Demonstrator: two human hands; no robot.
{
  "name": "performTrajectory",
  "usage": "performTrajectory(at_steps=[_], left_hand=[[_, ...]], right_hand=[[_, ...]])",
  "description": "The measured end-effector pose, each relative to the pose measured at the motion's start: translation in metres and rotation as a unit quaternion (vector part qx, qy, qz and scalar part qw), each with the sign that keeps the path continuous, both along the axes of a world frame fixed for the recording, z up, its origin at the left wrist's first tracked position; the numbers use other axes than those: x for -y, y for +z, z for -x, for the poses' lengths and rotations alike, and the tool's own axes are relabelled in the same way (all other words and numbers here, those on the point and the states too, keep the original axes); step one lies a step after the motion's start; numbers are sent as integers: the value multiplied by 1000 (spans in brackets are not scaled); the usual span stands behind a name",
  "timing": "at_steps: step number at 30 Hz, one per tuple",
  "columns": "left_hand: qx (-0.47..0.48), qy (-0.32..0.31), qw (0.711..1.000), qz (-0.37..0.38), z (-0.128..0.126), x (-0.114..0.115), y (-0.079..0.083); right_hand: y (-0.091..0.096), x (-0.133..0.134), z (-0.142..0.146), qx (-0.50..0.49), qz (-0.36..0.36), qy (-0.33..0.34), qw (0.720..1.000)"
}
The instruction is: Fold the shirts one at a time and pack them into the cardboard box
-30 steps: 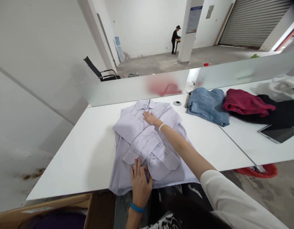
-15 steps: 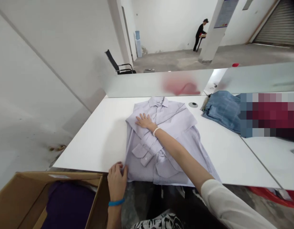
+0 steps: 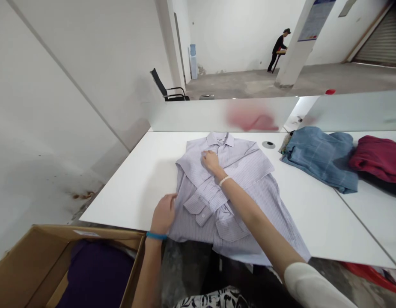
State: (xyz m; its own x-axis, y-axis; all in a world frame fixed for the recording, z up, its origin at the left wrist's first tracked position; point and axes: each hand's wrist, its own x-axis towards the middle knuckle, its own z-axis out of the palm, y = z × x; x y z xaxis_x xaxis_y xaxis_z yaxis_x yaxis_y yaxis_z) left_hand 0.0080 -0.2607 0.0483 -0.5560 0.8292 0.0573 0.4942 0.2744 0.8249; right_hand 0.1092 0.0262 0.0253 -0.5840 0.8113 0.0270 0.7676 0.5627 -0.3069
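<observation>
A pale lilac striped button-up shirt (image 3: 258, 196) lies front up on the white table, collar at the far side, sleeves folded across its front. Its lower hem reaches over the near table edge. My right hand (image 3: 211, 161) is on the upper chest, left of the button line, its fingers curled in against the cloth. At the shirt's left side edge, my left hand (image 3: 164, 212) has its fingers closed on the fabric; its fingertips are partly hidden.
An open cardboard box (image 3: 138, 256) with dark purple cloth (image 3: 98, 273) stands below the table at left. Blue plaid clothing (image 3: 323, 156) and a dark red garment (image 3: 379, 158) lie at right. A frosted partition (image 3: 191, 115) borders the table's back. Another person (image 3: 278, 49) stands far off.
My right hand has gone from flat and spread to curled fingers on the shirt's chest. My left hand has moved up along the shirt's left edge and closed on it. The view has shifted slightly.
</observation>
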Motion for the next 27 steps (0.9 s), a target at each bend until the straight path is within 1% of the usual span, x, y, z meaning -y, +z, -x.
performTrajectory(at_steps=[1, 3, 5, 7, 9, 11, 13, 17, 18, 20, 23, 25, 27], left_hand=[[91, 15, 996, 18, 7, -26, 0], [157, 20, 987, 35, 19, -74, -1], [205, 23, 978, 39, 31, -111, -3], [258, 30, 965, 29, 41, -135, 0], [316, 35, 948, 6, 47, -150, 5], [380, 33, 924, -24, 49, -156, 9], [436, 48, 897, -56, 47, -155, 8], [497, 138, 850, -108, 35, -138, -7], [508, 154, 840, -112, 32, -133, -11], [530, 167, 825, -106, 29, -126, -18], [549, 151, 817, -87, 29, -127, -20], [545, 128, 825, -78, 32, -133, -18], [526, 100, 841, -73, 35, -144, -18]], right_hand=[[1, -2, -8, 0, 7, -33, 999], [1, -3, -22, -4, 28, -69, 997], [-2, 0, -31, -25, 48, -66, 996], [-7, 5, -34, -61, 60, -52, 995], [-11, 8, -35, -108, 68, -51, 990], [-15, 8, -36, -158, 76, -63, 982], [-17, 7, -37, -211, 87, -71, 971], [-20, 3, -41, -311, 123, -66, 940], [-21, 2, -41, -332, 134, -62, 932], [-21, -1, -40, -366, 157, -53, 916], [-23, -4, -38, -400, 189, -43, 896], [-25, -5, -38, -416, 206, -44, 885], [-27, -6, -38, -428, 218, -47, 876]])
